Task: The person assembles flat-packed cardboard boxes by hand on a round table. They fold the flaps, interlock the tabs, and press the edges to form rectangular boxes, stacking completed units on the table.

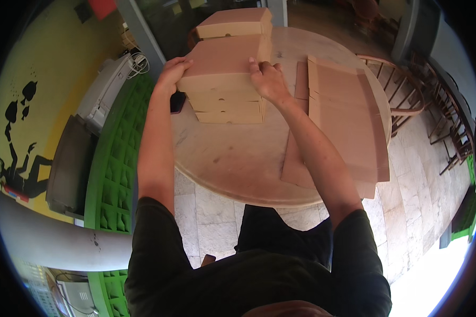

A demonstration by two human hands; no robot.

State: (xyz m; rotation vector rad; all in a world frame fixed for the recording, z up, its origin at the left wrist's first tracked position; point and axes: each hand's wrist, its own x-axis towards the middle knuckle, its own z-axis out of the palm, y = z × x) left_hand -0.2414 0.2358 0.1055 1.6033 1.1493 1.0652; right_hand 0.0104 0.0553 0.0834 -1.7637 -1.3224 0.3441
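Note:
A closed brown cardboard box [225, 55] lies on top of a stack at the far part of the round table [222, 153]. My left hand [172, 75] grips its left side, with the thumb lying along the top edge. At the opposite side, my right hand [268, 80] holds the near right corner, its fingers bent and partly hidden. More closed boxes [229, 114] of the same kind sit beneath it. Just behind stands another stack of boxes [235, 20]. Flat, unfolded cardboard sheets [346, 113] are piled on the right half of the table.
A dark phone-like object [179, 102] lies beside the stack, under my left wrist. Wooden chairs [402, 84] stand beyond the table's right edge. Along the left runs a green rack [116, 158] with a white appliance [107, 87] on it. A grey post [143, 31] rises behind.

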